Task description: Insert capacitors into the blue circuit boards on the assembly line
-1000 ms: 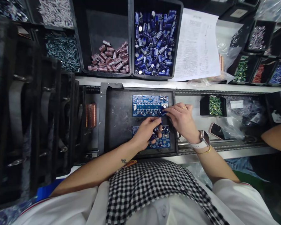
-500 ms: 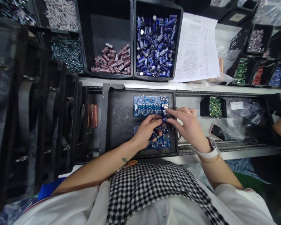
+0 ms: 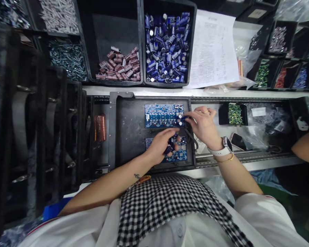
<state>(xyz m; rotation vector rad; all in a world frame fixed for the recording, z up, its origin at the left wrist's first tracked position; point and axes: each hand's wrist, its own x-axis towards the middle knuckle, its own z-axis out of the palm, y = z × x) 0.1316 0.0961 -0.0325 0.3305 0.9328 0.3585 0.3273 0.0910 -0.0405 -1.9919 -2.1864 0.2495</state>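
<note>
Two blue circuit boards lie in a black tray (image 3: pixel 127 137). The upper circuit board (image 3: pixel 161 116) carries a few upright capacitors (image 3: pixel 180 120) at its right end. My left hand (image 3: pixel 163 144) is curled over the lower circuit board (image 3: pixel 181 152), closed around several dark blue capacitors (image 3: pixel 170 147), and covers part of that board. At the right edge of the upper board my right hand (image 3: pixel 202 123) pinches one blue capacitor (image 3: pixel 185 117) between thumb and fingertips, lying tilted toward the board.
Behind the tray stand a bin of blue capacitors (image 3: pixel 167 51) and a bin of brown capacitors (image 3: pixel 121 65). A printed sheet (image 3: pixel 212 51) lies beside them. To the right are a small box of green parts (image 3: pixel 235 114) and a phone (image 3: pixel 238 141). Stacked black trays (image 3: pixel 41 120) rise at left.
My right hand has moved away from my left fingertips to the upper board's right edge, now with a capacitor in its pinch. My left hand stays over the lower board.
</note>
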